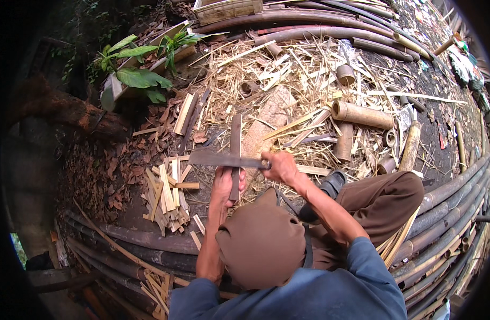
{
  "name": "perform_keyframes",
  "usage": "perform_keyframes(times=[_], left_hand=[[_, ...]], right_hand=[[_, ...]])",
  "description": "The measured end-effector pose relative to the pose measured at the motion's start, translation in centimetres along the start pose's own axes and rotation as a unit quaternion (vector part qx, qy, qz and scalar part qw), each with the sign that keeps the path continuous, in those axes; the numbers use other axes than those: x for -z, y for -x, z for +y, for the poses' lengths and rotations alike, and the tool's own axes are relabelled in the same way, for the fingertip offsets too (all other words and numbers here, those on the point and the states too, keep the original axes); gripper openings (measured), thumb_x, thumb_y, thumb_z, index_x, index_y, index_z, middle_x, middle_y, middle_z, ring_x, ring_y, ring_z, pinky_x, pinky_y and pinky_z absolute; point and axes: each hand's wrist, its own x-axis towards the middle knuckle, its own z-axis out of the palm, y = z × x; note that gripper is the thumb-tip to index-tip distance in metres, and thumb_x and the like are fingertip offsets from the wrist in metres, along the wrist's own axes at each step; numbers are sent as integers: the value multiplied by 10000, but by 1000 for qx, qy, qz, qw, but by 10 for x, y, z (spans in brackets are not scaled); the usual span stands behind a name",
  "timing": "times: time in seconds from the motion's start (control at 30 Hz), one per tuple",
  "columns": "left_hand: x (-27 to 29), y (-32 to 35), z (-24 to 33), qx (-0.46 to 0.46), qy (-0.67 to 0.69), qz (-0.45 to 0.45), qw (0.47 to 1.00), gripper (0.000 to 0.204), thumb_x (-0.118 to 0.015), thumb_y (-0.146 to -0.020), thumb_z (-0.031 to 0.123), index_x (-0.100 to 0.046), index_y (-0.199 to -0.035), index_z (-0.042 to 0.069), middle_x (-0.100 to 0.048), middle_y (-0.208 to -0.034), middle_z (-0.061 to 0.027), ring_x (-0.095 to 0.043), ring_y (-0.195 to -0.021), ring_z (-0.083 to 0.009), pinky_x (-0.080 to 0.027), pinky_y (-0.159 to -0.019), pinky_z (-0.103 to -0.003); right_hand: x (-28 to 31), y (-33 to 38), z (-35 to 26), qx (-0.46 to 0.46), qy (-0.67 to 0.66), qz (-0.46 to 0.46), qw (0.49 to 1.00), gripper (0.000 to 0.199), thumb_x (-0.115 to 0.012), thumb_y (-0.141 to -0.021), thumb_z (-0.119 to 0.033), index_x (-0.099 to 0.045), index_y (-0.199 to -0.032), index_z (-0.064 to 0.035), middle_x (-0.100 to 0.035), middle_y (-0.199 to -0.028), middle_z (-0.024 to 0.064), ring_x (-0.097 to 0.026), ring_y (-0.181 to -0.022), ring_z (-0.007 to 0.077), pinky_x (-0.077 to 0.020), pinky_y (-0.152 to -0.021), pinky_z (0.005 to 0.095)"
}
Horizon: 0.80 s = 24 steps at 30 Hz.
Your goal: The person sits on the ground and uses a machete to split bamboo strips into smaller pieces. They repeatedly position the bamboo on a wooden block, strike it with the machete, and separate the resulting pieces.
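My left hand is closed around the lower part of a dark, flat bamboo strip, which stands out lengthwise in front of me. In my right hand is the handle of a machete. Its broad grey blade points left and crosses over the strip just above my left fingers; whether the edge touches the strip I cannot tell. A pale, worn wooden block lies just beyond and to the right of the strip. Left of my left hand is a loose pile of short split bamboo pieces.
Cut bamboo tubes lie among shavings at the right. Long bamboo poles stretch across the far side, with more poles at the near right. A green-leaved plant and a thick brown log are at the left.
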Motion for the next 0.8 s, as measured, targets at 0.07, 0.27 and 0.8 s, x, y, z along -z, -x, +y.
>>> perform_keyframes(times=[0.07, 0.27, 0.8], left_hand=[[-16, 34, 25, -20, -76, -47, 996, 356, -451, -1024, 375, -502, -1208, 74, -546, -681, -57, -518, -479, -123, -423, -390, -265], [-2, 26, 8, -39, -70, -51, 995, 494, -545, -982, 233, -412, -1423, 54, -618, -795, -51, -508, -571, -65, -434, -514, -215], [-14, 28, 0, -14, -272, 30, 962, 596, -521, -865, 67, -418, -1452, 62, -563, -764, 7, -509, -623, -93, -442, -555, -272]], right_hand=[[2, -15, 44, -136, -36, 27, 990, 236, -676, -830, -258, -684, -1040, -151, -685, -724, 112, -629, -555, 189, -525, -483, 367], [40, 2, 69, -181, -58, 88, 978, 212, -657, -839, -264, -700, -961, -96, -615, -585, 76, -531, -435, 154, -439, -388, 345], [24, -4, 21, -32, 53, -17, 998, 210, -712, -735, -284, -674, -883, -140, -685, -720, 116, -688, -659, 319, -490, -568, 493]])
